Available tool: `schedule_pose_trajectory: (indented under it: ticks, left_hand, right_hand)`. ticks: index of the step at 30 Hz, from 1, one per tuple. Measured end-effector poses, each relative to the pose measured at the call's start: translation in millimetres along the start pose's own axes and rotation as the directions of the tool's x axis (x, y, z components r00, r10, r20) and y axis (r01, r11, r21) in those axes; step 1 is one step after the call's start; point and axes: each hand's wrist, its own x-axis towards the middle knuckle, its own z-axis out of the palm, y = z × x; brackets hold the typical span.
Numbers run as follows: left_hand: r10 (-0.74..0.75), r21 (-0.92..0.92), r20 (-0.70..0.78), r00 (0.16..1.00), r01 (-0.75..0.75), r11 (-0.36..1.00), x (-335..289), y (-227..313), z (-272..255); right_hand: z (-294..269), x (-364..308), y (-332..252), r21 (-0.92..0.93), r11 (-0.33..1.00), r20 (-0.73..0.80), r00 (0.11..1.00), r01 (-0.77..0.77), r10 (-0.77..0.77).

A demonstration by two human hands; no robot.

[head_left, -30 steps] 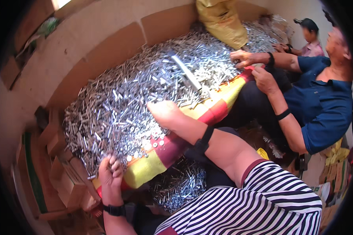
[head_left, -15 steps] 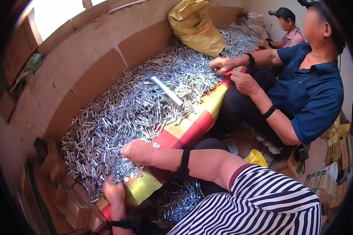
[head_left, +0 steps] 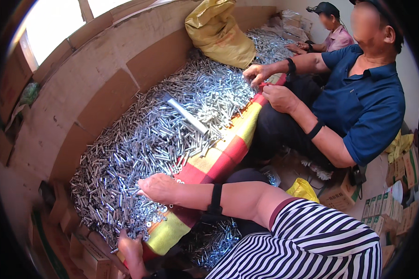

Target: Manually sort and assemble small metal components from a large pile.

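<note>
A big heap of silvery metal bolts and sleeves point(head_left: 125, 153) spreads before me, with washers point(head_left: 149, 224) and small nuts scattered at its near edge. My right hand point(head_left: 159, 188) is over this near part, its fingers bunched together; what they pinch is hidden. Lower left, at the heap's edge by the washers, my left hand point(head_left: 131, 249) has curled fingers, and anything in them is too small to make out. A red and yellow checked cloth point(head_left: 170, 232) borders the heap on my side. Below the cloth lies another pile of bolts point(head_left: 219, 244).
A silvery bar-like piece point(head_left: 187, 115) lies on the heap. Behind stands a yellow woven sack point(head_left: 221, 35) against a cardboard-lined wall point(head_left: 107, 93). To the right a co-worker in blue point(head_left: 363, 102) handles pieces; another person point(head_left: 337, 37) sits farther back. Cartons point(head_left: 91, 255) stand lower left.
My left hand has moved slightly down and left at the heap's edge. My right hand has shifted a little left and down. The whole view has shifted slightly.
</note>
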Motion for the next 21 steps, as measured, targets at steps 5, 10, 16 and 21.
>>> schedule_pose_trajectory:
  ticks: [5, 10, 16, 21]
  left_hand:
    - [-0.120, -0.159, 0.086, 0.989, 0.132, 0.978, 14, 13, 7]
    - [-0.021, -0.581, 0.032, 0.999, 0.036, 0.813, 27, 36, 30]
    - [0.035, -0.540, -0.137, 0.990, -0.104, 0.835, 48, 61, 44]
    - [0.057, -0.548, -0.294, 0.954, -0.218, 0.808, 57, 56, 46]
  right_hand:
    - [0, -7, 5, 0.135, 0.990, 0.008, 0.999, -0.043, 0.042]
    - [-10, -4, -3, 0.180, 0.983, -0.056, 0.998, 0.016, -0.005]
    - [-6, 4, -2, 0.279, 0.960, -0.170, 0.984, 0.001, 0.048]
    - [5, 7, 5, 0.401, 0.915, -0.199, 0.970, -0.047, 0.136]
